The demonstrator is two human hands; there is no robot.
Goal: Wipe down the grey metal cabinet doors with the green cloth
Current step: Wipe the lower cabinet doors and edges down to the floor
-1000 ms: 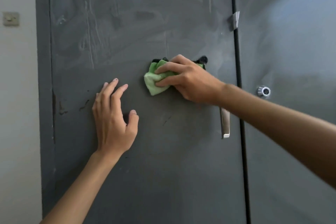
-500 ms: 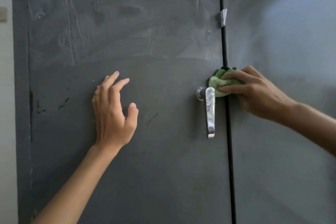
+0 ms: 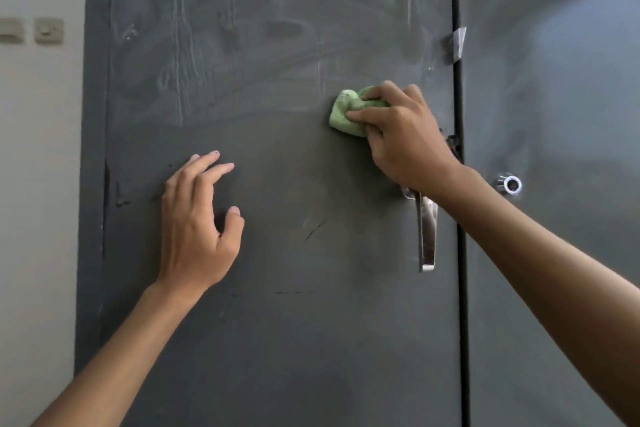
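The left grey metal cabinet door [image 3: 277,322] fills the middle of the view, smeared with pale wipe streaks across its upper half. My right hand [image 3: 405,146] grips a bunched green cloth [image 3: 346,113] and presses it against this door, just above the chrome lever handle [image 3: 426,236]. My left hand [image 3: 197,225] rests on the same door lower left, fingers spread and relaxed, holding nothing. The right cabinet door [image 3: 554,80] lies beyond the dark gap between the doors.
A round chrome lock [image 3: 509,184] sits on the right door. A scrap of tape [image 3: 459,42] sticks at the gap between the doors. Left of the cabinet is a pale wall with switch plates [image 3: 48,30].
My right hand carried the cloth from the door's middle right to the gap beside the handle, then back left and up onto the left door. The left hand stayed put.
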